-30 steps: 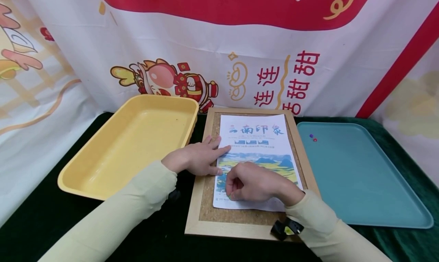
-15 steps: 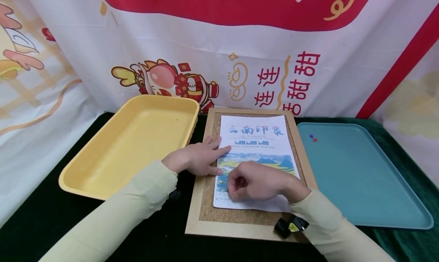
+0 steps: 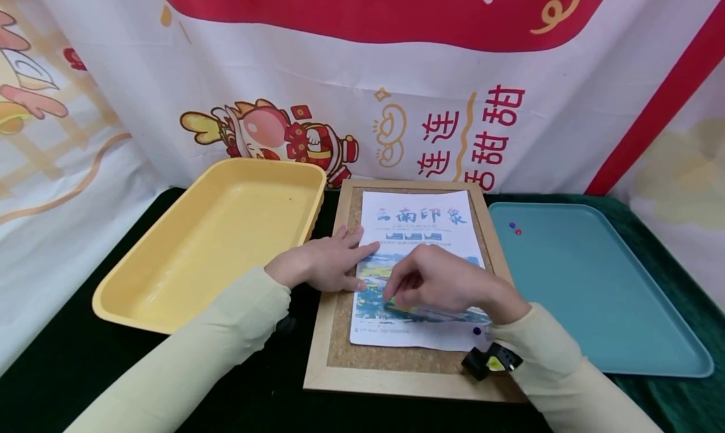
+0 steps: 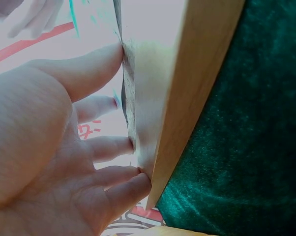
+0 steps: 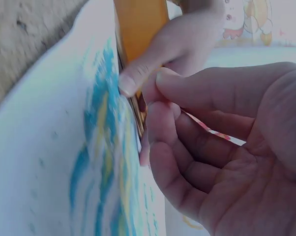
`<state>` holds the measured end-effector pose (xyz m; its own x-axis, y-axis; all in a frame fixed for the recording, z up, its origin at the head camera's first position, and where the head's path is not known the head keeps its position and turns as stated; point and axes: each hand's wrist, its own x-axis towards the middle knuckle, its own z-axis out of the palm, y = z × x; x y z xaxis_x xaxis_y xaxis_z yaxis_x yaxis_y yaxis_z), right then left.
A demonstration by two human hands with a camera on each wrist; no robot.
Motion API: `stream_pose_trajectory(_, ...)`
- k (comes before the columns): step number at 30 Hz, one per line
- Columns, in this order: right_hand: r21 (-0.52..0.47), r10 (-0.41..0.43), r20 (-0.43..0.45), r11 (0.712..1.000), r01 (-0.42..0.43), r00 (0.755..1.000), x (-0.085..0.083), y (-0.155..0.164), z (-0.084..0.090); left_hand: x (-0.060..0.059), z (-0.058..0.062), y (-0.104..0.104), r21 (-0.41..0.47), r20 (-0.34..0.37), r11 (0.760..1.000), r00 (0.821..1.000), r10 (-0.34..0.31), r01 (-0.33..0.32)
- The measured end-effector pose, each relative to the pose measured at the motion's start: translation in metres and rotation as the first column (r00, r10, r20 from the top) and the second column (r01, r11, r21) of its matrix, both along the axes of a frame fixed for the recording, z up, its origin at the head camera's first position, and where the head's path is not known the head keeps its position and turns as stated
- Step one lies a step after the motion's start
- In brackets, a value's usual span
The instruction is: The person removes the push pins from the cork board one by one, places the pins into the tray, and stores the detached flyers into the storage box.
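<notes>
Head-high, wrist-close views — shared paper [image 3: 402, 247]

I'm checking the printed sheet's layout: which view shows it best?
The head view: it shows most of the printed sheet, the left hand and right hand covering parts. The right wrist shows a close, slanted section; the left wrist, an overexposed strip.

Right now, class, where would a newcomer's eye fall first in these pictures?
Probably on the big yellow tub at the left. Next comes the printed sheet on the framed corkboard in the middle, the left hand at its left edge, the right hand mostly over its lower half.
</notes>
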<state>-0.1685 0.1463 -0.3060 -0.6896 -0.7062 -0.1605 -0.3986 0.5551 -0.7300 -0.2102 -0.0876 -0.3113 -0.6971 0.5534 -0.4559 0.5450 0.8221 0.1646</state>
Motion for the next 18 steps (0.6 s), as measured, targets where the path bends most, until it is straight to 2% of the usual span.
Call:
stream_pose_trajectory(9,0.032,-0.124,-0.064,0.992,0.126,0.990,-0.008,0.016,0.006,0.001,0.001,-0.002,0.011,0.009,1.000,1.000,-0.002,0.002)
stream_pose_trajectory(13,0.046,-0.153,-0.084,0.987,0.157,0.985,-0.011,0.022,0.005,0.002,0.001,-0.002,0.017,0.013,1.000,1.000,0.000,0.000)
stream_pose_trajectory(18,0.054,-0.189,-0.066,0.980,0.192,0.980,-0.014,0.027,0.006,0.002,0.002,-0.001,0.019,0.016,1.000,1.000,-0.002,0.001)
